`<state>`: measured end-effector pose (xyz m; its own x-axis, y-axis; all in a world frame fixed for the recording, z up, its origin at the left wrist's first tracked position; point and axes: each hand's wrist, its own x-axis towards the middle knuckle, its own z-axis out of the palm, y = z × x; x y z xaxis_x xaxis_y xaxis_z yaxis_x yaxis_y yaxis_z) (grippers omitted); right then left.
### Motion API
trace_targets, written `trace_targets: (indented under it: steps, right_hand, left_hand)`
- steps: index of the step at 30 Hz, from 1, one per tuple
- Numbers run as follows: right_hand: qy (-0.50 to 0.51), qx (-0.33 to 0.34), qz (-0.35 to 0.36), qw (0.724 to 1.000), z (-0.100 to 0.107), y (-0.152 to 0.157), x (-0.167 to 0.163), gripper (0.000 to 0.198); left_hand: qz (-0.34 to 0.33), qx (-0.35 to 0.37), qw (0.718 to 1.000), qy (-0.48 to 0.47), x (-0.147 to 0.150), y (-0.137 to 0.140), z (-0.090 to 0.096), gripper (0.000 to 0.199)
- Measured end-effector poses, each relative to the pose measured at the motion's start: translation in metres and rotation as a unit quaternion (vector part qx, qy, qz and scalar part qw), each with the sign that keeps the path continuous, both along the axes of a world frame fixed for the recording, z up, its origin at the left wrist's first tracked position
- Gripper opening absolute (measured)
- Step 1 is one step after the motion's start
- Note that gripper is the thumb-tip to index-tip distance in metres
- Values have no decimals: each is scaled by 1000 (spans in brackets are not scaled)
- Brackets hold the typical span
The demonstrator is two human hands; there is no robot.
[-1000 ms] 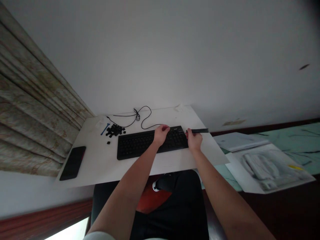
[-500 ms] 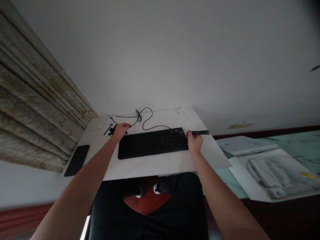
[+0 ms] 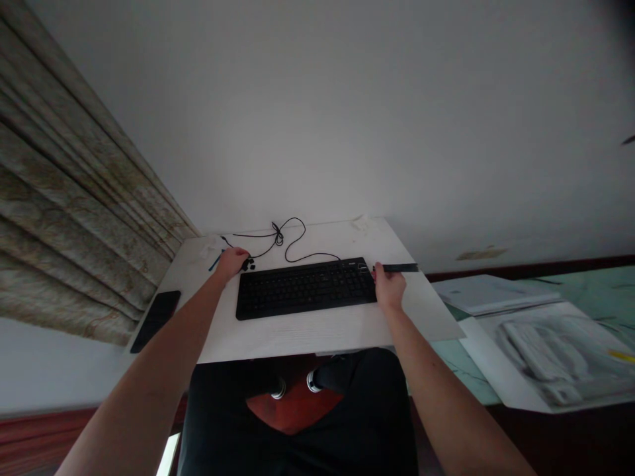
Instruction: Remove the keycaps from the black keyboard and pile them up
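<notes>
A black keyboard [image 3: 305,289] lies on the white table, its cable looping behind it. Beyond its far left corner, small black keycaps [image 3: 250,264] are heaped. My left hand [image 3: 232,262] is at this heap, fingers drawn together over it; what they pinch, if anything, is too small to tell. A blue tool [image 3: 214,263], partly hidden, lies just left of that hand. At the keyboard's right end, my right hand [image 3: 389,287] is closed around a slim, flat black stick [image 3: 403,268] that points right. Its gripped end is hidden.
A black phone [image 3: 156,318] lies at the table's left edge. The cable [image 3: 278,233] has a tied bundle near the wall. To the right, an open white box [image 3: 550,350] rests on a marbled green surface. A curtain [image 3: 74,192] hangs at left.
My left hand has moved left and slightly nearer to me, uncovering several keycaps and covering part of the blue tool. My right hand keeps hold of the black stick at the keyboard's right end.
</notes>
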<state>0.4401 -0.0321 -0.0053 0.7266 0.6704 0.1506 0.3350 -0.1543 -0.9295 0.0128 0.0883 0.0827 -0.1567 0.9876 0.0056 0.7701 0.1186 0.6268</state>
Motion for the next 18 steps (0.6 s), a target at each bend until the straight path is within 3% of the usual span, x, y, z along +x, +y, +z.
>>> trace_targets:
  steps: [10,13,16,18]
  right_hand:
    - [7,-2,-7,1000,-2,1,1,47]
    - [7,-2,-7,1000,1,0,-1,47]
    - [5,-7,-7,1000,4,-1,-2,47]
    - [4,-7,-9,1000,5,-1,-3,46]
  left_hand:
    - [-14,0,996,84,-12,0,-3,14]
    - [-4,29,991,129,-13,-2,-5,21]
    - [-37,88,984,150,6,-9,-6,31]
    - [-107,124,977,137,34,-17,-8,32]
